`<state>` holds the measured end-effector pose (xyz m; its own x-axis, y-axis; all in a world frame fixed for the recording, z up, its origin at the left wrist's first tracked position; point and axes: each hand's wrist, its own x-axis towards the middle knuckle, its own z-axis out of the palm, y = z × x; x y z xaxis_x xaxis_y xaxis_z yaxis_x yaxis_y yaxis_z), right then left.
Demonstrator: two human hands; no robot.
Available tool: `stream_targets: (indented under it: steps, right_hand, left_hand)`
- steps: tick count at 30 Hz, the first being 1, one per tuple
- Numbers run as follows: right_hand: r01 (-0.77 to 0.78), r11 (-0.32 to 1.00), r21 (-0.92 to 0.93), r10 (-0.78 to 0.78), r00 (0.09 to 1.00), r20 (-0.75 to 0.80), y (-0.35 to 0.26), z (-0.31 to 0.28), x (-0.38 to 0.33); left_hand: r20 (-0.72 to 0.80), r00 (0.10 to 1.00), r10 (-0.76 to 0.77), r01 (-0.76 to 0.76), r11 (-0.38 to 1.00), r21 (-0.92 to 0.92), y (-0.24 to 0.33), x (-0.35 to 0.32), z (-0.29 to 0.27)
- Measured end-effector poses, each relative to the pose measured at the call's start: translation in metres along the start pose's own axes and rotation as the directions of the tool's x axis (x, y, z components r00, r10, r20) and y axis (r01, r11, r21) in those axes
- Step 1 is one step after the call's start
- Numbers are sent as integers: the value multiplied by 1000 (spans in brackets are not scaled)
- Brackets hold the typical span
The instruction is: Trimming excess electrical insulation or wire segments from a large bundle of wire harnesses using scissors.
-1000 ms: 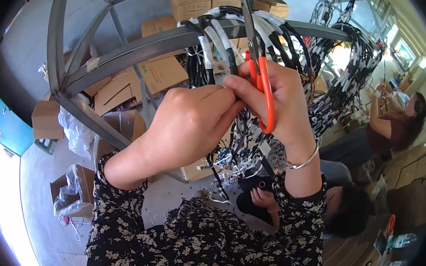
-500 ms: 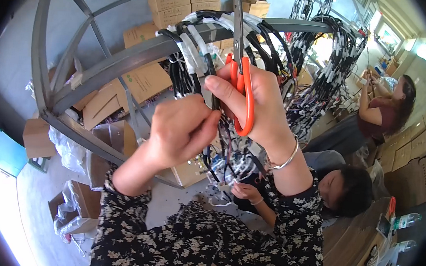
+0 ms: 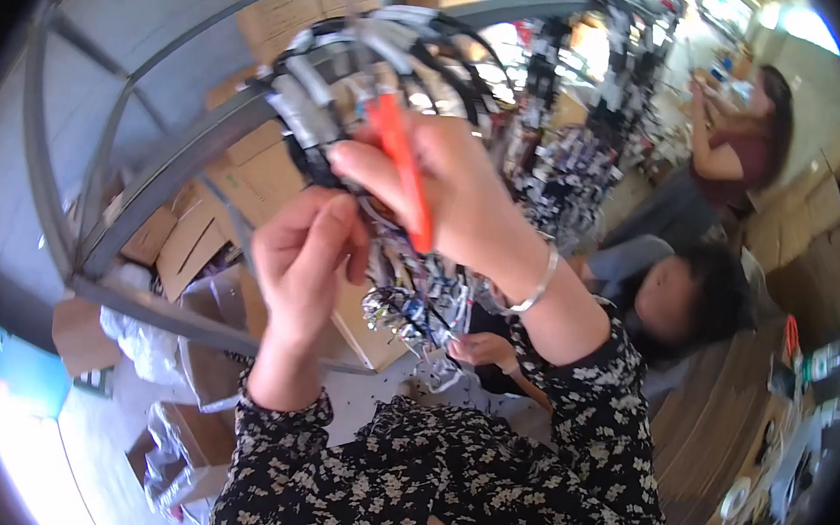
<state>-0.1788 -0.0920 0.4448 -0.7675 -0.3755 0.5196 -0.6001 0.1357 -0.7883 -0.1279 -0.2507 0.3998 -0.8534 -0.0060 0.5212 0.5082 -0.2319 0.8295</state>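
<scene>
Scissors with red-orange handles are gripped in my right hand, whose wrist wears a silver bangle. Motion smears their blades, which lie over the wire bundles. Black and white taped wire harnesses hang over a grey metal bar, just beyond both hands. My left hand is closed, thumb against curled fingers, beside the hanging wires; whatever it pinches is hidden. Below my hands, loose wire ends with connectors dangle. A co-worker's hand touches these lower ends.
The grey metal frame runs across the left. More harnesses hang farther right. Cardboard boxes are stacked behind. One person sits low at my right; another stands beyond. Tape rolls lie on the wooden table at lower right.
The view has shifted. My right hand and the scissors have tipped forward and moved left, toward the bar. My left hand has turned and dropped lower, away from the right one.
</scene>
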Motion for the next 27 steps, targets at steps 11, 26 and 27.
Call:
stream_targets:
  steps: [11,26,27]
  right_hand:
    - [-34,992,117,25,997,78,3,-4,-6]
    - [-175,946,273,153,983,102,-10,9,3]
    - [-183,945,272,157,981,115,-11,10,2]
  left_hand:
    - [184,947,-265,118,815,567,48,22,-6]
    - [228,969,95,-161,943,292,16,4,-24]
    - [201,975,91,-141,958,249,17,-1,-23]
